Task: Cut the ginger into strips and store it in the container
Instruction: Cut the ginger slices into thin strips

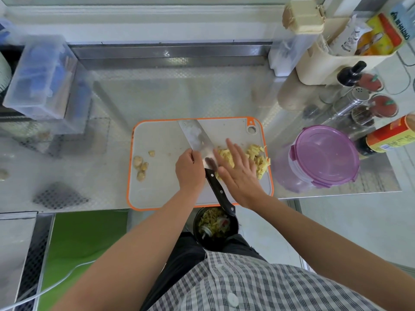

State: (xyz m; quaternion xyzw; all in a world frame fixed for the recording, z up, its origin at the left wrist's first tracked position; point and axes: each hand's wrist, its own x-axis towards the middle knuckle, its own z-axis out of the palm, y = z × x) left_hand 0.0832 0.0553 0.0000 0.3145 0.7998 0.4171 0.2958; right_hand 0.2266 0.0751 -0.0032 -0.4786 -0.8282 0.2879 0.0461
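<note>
My left hand (189,170) grips the cleaver (195,136) on the cutting board (161,140). The blade points away and left. My right hand (238,171) lies flat, fingers straight, on the ginger strips (258,154) at the board's right side, near the purple-lidded container (323,156).

Embossed stainless-steel counter (179,90) was shiny and reflective, diamond-textured. Grey rectangular plastic cutting board (161,140) looked matt and smooth, orange rim a bit glossier. Broad steel cleaver (197,138) had a polished, smeared blade; its black handle (219,191) was glossy with metal rivets. Pale yellow ginger strips (258,153) looked rough, fibrous. Round purple plastic container (325,153) was translucent, glossy. Clear plastic storage box (40,77) was hazy, smooth. Checked cloth shirt (258,288) was woven, matt. Cylindrical metal shaker (350,102) was shiny.
</note>
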